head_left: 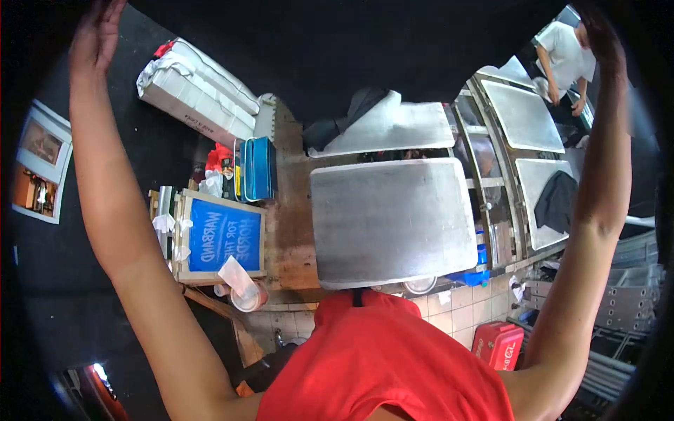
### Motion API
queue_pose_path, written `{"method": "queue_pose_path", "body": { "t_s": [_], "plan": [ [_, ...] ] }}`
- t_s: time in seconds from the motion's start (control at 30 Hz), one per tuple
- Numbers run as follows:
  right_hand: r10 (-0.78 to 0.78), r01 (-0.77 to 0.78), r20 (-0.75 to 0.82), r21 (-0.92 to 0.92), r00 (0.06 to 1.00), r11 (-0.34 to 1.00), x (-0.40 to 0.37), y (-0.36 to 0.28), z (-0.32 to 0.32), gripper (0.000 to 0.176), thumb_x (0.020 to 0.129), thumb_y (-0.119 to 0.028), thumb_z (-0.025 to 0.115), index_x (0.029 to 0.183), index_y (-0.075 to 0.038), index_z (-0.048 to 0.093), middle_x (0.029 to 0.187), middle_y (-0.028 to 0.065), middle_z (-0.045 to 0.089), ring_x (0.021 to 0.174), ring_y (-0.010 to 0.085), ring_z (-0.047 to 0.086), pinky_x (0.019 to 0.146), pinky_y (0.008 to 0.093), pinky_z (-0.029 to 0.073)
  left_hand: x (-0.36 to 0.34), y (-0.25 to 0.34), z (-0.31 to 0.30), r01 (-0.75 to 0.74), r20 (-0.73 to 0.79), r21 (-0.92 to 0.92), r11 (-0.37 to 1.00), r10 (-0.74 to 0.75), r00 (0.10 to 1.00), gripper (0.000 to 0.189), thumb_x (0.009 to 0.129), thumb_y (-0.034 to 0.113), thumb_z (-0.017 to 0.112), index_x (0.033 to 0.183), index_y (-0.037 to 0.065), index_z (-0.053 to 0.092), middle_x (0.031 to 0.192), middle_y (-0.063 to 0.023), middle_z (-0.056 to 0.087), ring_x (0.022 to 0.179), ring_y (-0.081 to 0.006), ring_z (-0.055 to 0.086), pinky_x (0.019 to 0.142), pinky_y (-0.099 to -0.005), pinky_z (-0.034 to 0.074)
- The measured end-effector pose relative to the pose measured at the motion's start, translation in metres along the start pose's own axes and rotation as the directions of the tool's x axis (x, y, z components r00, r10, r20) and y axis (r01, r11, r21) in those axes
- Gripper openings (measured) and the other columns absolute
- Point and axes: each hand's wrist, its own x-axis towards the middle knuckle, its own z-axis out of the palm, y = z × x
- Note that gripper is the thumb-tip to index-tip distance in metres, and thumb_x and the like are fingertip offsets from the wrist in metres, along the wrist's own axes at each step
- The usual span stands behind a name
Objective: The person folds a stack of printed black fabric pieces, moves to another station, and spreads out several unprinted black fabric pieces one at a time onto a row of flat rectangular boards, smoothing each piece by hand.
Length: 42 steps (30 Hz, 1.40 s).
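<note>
Both my arms are stretched up and wide. At the top left, my left hand (98,38) has its fingers pressed together at the edge of the black cloth (323,49) that spans the top of the view. My right hand (602,38) is at the cloth's other side, at the top right; its fingers are dark and partly cut off. Below the cloth, a bare metal printing platen (393,221) lies right before me. Behind it, a second platen (421,130) carries a dark piece of fabric (358,116) on its left.
On the left stand a blue printing screen (223,235), a tub (250,295), a teal case (260,168) and long white boxes (200,88). Further platens (523,116) extend right, one bearing dark fabric (558,200). Another person (565,59) stands behind. A red cooler (497,344) sits below.
</note>
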Motion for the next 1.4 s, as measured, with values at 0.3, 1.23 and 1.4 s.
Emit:
{"method": "queue_pose_path", "body": {
  "t_s": [0.3, 1.23, 1.4],
  "plan": [
    [0.311, -0.312, 0.033, 0.039, 0.95, 0.949, -0.071, 0.064, -0.11, 0.025, 0.091, -0.016, 0.062, 0.11, 0.0, 0.059, 0.111, 0.0131, 0.063, 0.109, 0.0253, 0.061, 0.103, 0.0397, 0.043, -0.128, -0.021, -0.089, 0.362, 0.235, 0.132, 0.923, -0.384, 0.893, 0.013, 0.095, 0.014, 0.056, 0.099, 0.001, 0.056, 0.108, -0.0188, 0.062, 0.11, -0.0315, 0.059, 0.1, -0.0436, 0.047],
    [0.817, -0.992, -0.576, 0.091, 0.021, 0.09, -0.561, 0.152, -0.192, 0.034, 0.084, -0.036, 0.073, 0.077, -0.004, 0.063, 0.059, 0.0022, 0.055, 0.047, 0.0141, 0.053, 0.042, 0.0265, 0.044, -0.63, -0.06, -0.139, 0.969, -0.566, 0.217, 0.115, -0.794, 0.221, 0.037, 0.086, 0.031, 0.072, 0.096, -0.004, 0.063, 0.082, -0.0076, 0.064, 0.064, -0.0152, 0.061, 0.06, -0.024, 0.052],
    [0.867, -0.989, -0.487, 0.039, 0.106, 0.142, -0.574, 0.122, -0.186, 0.016, 0.081, -0.016, 0.075, 0.084, -0.005, 0.064, 0.066, 0.0004, 0.06, 0.05, 0.011, 0.053, 0.042, 0.0243, 0.039, -0.639, -0.04, -0.143, 0.974, -0.463, 0.172, 0.147, -0.861, 0.211, 0.027, 0.082, 0.01, 0.074, 0.102, -0.002, 0.061, 0.089, -0.0065, 0.062, 0.07, -0.0127, 0.06, 0.061, -0.0228, 0.051]
  ]
}}
